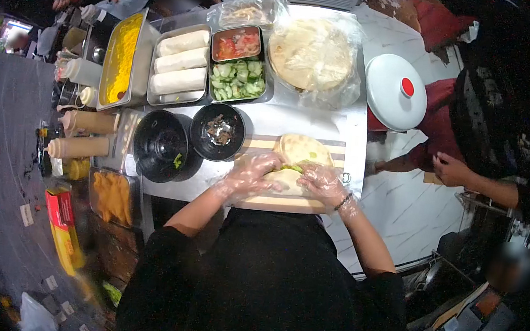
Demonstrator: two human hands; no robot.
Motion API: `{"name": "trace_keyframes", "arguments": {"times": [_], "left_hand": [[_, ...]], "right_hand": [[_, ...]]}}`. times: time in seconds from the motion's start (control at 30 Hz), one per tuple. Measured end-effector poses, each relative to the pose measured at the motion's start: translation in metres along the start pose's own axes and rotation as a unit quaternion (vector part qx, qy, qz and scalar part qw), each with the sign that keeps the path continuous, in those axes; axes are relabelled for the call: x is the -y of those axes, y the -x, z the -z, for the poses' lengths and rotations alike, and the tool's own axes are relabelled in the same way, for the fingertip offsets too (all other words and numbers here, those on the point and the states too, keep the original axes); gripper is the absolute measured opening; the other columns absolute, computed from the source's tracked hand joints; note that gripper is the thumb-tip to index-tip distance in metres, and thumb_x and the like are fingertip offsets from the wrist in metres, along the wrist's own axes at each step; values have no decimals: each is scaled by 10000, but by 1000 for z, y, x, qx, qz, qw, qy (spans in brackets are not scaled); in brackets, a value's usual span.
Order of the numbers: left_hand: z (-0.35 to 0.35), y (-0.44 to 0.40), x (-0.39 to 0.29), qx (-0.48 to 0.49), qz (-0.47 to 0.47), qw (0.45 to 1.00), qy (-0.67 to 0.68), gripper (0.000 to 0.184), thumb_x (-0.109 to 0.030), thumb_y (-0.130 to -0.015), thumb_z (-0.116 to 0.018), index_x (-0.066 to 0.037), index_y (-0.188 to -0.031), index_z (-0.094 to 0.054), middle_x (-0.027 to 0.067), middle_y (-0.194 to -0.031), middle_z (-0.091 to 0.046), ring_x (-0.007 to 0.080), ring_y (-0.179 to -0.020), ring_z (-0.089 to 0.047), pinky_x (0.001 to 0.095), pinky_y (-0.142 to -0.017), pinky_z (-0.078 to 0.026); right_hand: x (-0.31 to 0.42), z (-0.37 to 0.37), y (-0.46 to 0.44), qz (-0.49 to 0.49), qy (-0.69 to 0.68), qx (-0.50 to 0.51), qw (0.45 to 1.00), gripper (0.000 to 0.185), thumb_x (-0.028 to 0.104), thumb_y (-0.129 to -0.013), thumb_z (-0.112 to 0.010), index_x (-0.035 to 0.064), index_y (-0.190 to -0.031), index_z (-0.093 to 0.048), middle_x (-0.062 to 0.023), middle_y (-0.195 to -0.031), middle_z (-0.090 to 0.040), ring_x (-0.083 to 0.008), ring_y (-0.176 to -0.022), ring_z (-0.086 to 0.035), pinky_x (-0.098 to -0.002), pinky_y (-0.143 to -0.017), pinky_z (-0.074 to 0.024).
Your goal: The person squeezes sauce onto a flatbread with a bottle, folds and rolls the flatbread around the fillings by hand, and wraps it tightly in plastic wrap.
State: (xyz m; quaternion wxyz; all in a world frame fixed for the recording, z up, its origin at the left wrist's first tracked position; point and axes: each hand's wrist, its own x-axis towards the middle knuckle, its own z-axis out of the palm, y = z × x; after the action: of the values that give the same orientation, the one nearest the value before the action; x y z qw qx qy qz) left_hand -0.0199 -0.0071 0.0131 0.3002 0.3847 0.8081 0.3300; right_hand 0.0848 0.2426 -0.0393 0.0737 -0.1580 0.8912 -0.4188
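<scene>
Both of my hands wear clear plastic gloves and meet over a round flatbread [305, 149] on a striped board [261, 143]. My left hand [256, 172] has its fingers curled at the left side of the bread, pressing on green leafy filling [291, 167]. From the right, my right hand [322, 182] closes on the bread's near part beside the same filling. The bread's far half lies flat with a small green piece on it. Beside my left hand stand a black bowl with dark bits [220, 132] and a larger black bowl [160, 146] with a green scrap.
Trays of yellow food [124, 56], white rolls [180, 66], chopped tomato [236, 43] and cucumber [239, 80] stand at the back, with bagged flatbreads [311, 55]. Sauce bottles [81, 148] line the left. A lidded pot [396, 92] and other people are at the right.
</scene>
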Motion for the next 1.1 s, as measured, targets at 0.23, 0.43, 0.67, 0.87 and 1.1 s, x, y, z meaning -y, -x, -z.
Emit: {"name": "trace_keyframes", "arguments": {"times": [0.23, 0.43, 0.67, 0.87, 1.1], "left_hand": [[-49, 55, 35, -168, 9, 982, 87, 1110, -534, -566, -847, -68, -1435, -337, 148, -1454, -426, 335, -1350, -398, 437, -1129, -321], [-62, 47, 30, -198, -21, 980, 12, 918, -499, -655, -809, -55, -1374, -450, 153, -1404, -490, 334, -1327, -438, 443, -1099, -365], [-67, 54, 25, -296, 46, 922, 243, 569, -191, -814, -693, -21, -1320, -498, 191, -1269, -581, 361, -1181, -561, 412, -994, -440], [-60, 30, 30, -310, 117, 902, 275, 439, -128, -865, -636, 25, -1264, -531, 204, -1190, -615, 309, -1114, -607, 389, -942, -477], [-39, 3, 12, -286, 201, 934, 79, 326, -263, -881, -641, -9, -1083, -670, 216, -969, -678, 366, -933, -654, 416, -813, -511]], "right_hand": [[11, 15, -9, 29, 18, -4, 999, 305, 287, -919, -621, 25, -1066, -672, -170, -1115, -657, -327, -1059, -614, -408, -929, -489], [8, 16, -7, 31, -11, 41, 999, 316, 303, -930, -606, 6, -1020, -661, -174, -1154, -636, -341, -1058, -604, -417, -934, -478], [41, 24, -3, 116, 111, -18, 987, 261, 286, -807, -719, 42, -828, -629, -148, -1330, -555, -365, -1230, -518, -480, -1030, -424], [51, 24, 19, 35, 83, -65, 994, 358, 357, -782, -738, 59, -970, -679, -196, -1404, -474, -399, -1290, -449, -492, -1069, -373], [32, 9, 30, -162, -12, -241, 957, 479, 156, -850, -607, 45, -1307, -514, -244, -1328, -495, -412, -1275, -435, -475, -1086, -335]]}}
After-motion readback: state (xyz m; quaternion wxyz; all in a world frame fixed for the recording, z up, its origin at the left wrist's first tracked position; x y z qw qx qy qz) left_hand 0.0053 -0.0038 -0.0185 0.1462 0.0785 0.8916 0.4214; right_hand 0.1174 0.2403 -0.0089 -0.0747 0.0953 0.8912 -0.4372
